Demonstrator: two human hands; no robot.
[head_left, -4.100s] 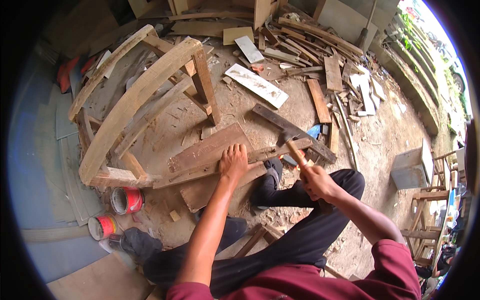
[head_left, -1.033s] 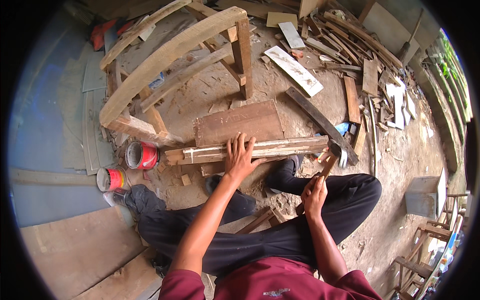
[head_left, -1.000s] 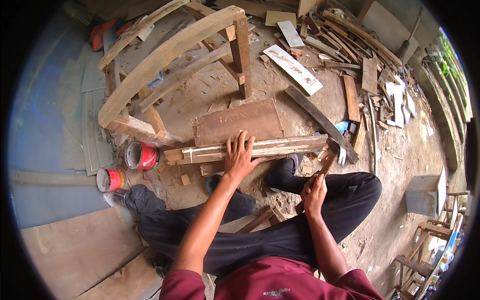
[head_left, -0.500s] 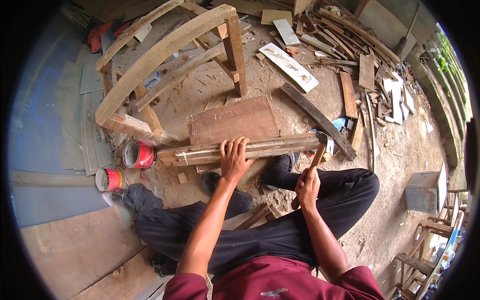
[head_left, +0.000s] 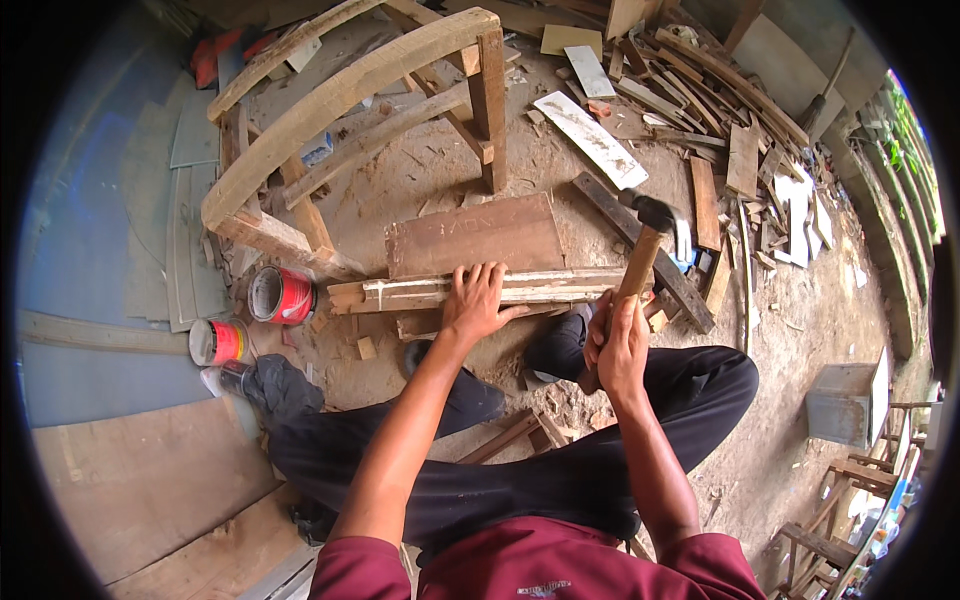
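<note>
Alongside a brown board [head_left: 475,238], a white-streaked timber [head_left: 560,287] lay under the left hand [head_left: 476,303], whose grip was hard to judge; the right hand [head_left: 620,345] had its grip clamped around a hammer [head_left: 643,258].

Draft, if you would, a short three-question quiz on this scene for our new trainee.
1. Which hand grips the wooden-handled hammer?
2. True or false: the left hand rests on the white-streaked timber.
3. Where is the larger red can? A: on top of the timber; B: off the timber's left end; C: off its right end.

Key: 1. The right hand. 2. True. 3. B.
</note>
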